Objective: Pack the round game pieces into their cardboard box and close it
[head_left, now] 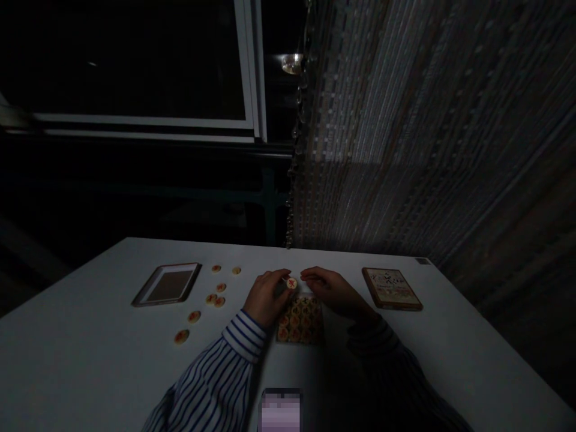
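My left hand (268,295) pinches a round wooden chess piece (291,283) with a red character, held just above the table. My right hand (332,289) rests beside it with fingers curled, its fingertips close to the same piece; whether they touch it is unclear. Below both hands lies a packed block of similar round pieces (300,319) in rows. Several loose pieces (215,299) are scattered on the white table (81,348) to the left of my left hand.
An open box half with a brown inside (167,284) lies at the left. A printed box lid (391,288) lies at the right. A phone (281,410) sits at the near edge. A dark window and a beaded curtain (432,120) stand behind the table.
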Motion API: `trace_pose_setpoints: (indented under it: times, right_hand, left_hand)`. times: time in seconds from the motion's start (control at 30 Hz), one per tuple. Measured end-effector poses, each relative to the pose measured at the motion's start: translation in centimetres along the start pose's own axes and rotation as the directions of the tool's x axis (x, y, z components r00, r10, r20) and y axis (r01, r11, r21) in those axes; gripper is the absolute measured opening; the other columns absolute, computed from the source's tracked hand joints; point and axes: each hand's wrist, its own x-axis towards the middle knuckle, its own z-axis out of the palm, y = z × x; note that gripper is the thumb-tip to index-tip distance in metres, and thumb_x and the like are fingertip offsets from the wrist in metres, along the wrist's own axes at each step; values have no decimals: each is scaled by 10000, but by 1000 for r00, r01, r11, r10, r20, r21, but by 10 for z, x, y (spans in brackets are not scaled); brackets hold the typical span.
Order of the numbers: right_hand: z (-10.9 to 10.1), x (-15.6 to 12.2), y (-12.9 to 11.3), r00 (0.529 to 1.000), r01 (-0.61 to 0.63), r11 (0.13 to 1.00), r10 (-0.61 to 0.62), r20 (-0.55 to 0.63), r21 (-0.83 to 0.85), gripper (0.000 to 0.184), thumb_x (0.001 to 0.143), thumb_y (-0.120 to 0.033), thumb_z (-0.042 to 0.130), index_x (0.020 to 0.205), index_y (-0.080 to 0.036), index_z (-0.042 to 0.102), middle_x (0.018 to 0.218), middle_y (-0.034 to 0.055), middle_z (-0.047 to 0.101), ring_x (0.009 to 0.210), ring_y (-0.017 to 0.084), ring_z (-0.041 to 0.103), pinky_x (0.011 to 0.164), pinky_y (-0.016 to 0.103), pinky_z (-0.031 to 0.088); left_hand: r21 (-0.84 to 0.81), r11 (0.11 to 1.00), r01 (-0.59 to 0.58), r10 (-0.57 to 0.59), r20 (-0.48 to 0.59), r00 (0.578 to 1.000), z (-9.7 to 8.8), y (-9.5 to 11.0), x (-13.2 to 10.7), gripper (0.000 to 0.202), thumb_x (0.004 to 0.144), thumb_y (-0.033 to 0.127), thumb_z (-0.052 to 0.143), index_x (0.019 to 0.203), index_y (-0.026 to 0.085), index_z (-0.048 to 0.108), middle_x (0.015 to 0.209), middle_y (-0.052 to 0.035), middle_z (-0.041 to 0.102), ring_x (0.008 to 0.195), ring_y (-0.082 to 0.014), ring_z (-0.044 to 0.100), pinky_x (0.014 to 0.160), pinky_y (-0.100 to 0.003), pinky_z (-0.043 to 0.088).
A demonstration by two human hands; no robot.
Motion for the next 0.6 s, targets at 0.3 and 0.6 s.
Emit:
trace_pose_setpoints:
  times: [0.3,0.6]
  right_hand:
    - [-8,-2,0,1000,14,999,-14,-8,-53,212,806,-242,442,955,-179,578,917,42,641,835,147,580,746,275,440]
    - [-8,-3,6,1000,23,998,-24,-13,-52,205,810,-294,463,935,-178,576,859,34,641,763,129,574,668,237,436]
  left_hand:
    - [28,996,-82,81,16,997,3,9,15,310,759,273,520,1051,168,504,902,-49,612,843,-170,543,769,-333,423]
    - [29,992,-125,123,65,990,9,9,13,314,752,241,523,1058,175,507,967,-58,615,874,-179,535,785,-344,413]
